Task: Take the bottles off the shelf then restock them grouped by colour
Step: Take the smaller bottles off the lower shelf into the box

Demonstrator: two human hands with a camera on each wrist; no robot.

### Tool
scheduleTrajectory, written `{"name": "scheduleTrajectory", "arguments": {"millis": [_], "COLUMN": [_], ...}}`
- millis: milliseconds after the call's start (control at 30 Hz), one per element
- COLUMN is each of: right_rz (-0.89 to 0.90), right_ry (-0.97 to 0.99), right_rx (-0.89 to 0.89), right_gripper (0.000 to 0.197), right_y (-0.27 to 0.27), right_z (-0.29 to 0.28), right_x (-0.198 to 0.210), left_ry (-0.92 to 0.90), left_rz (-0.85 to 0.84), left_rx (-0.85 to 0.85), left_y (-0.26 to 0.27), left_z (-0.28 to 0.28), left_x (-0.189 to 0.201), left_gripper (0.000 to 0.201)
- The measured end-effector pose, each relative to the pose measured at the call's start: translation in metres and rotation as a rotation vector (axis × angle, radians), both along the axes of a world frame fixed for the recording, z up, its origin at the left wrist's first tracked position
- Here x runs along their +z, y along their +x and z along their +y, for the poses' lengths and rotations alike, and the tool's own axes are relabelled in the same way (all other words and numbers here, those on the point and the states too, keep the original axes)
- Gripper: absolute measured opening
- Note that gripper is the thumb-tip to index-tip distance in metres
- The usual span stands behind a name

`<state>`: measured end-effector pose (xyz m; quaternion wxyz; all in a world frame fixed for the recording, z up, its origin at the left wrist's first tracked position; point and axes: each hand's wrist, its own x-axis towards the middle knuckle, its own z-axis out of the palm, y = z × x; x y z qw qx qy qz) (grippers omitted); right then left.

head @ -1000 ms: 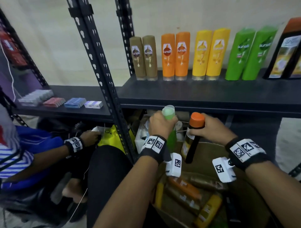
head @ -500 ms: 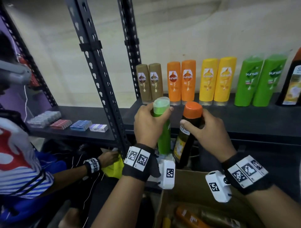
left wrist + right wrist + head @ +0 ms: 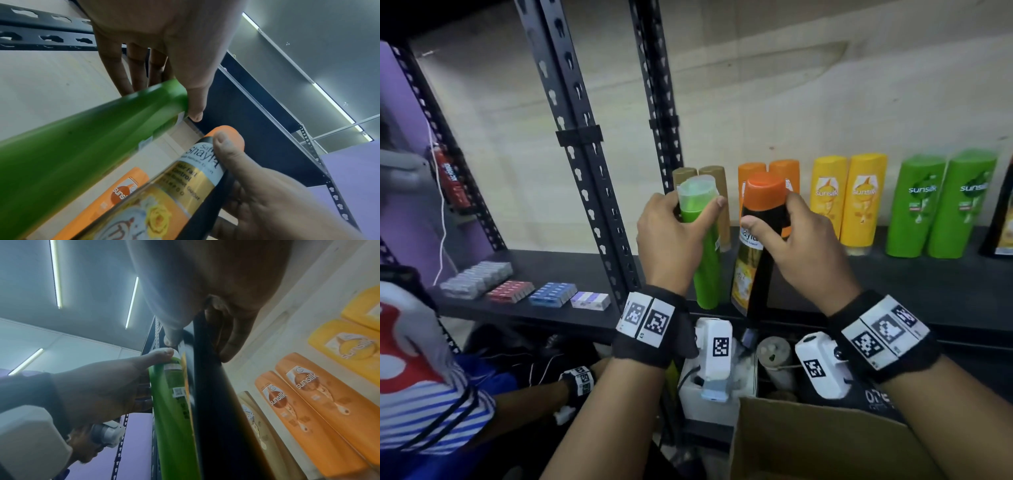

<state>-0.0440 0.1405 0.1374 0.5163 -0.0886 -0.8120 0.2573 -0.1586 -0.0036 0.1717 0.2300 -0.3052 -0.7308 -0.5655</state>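
We are gripping green bottle in left hand, fingers and thumb curling round its neck below translucent cap; we are clamping right hand round black bottle just under orange cap; both bottles are hanging upright, side by side, just beside each other, above front edge of shelf; behind them, pairs are standing on shelf by colour: brown bottles, orange bottles, yellow bottles, green bottles; cardboard box is sitting below our wrists.
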Motion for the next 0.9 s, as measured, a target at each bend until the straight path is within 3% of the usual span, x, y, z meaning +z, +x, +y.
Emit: {"name": "scheduleTrajectory", "arguments": {"millis": [200,533,700,900], "right_rz": [-0.055,0.003,-0.09,-0.255], "right_ry": [-0.022,-0.113,-0.116,-0.141], "right_rx": [0.006,0.017,0.051,0.106], "right_gripper": [0.035,0.048,0.057,0.072], "right_y": [-0.026,-0.046,-0.052,-0.039], "right_z": [0.011,0.015,0.014,0.013], "right_x": [-0.004,-0.028,-0.046,-0.1], "left_ry": [-0.003,0.022,-0.018,-0.18], "left_rz": [-0.037,-0.047,-0.069,-0.12], "left_rx": [-0.011,0.017,-0.066,-0.113], "left_y": [-0.015,-0.031,-0.036,-0.036], "left_z": [0.013,0.031,0.038,0.029], "left_x": [-0.007,-0.04,-0.08,-0.142], "left_gripper": [0.043,0.041,0.052,0.06]}}
